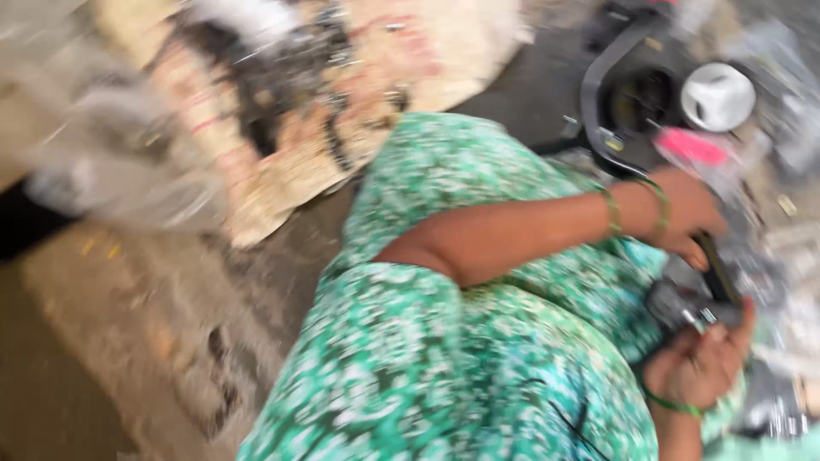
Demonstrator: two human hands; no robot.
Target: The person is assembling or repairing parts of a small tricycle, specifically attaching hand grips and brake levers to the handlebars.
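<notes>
The picture is heavily blurred. My left hand, with gold bangles at the wrist, reaches across my green patterned clothing and grips a dark slim tool handle. Just below it, my right hand, wearing a green bangle, is cupped palm up around a small dark grey metal part. The tool's end meets that part between the two hands. Its tip is hidden.
A black ring-shaped plastic piece, a white round cap and a pink item lie beyond the hands. A pale woven sack strewn with small dark metal pieces and a clear plastic bag lie on the grey floor.
</notes>
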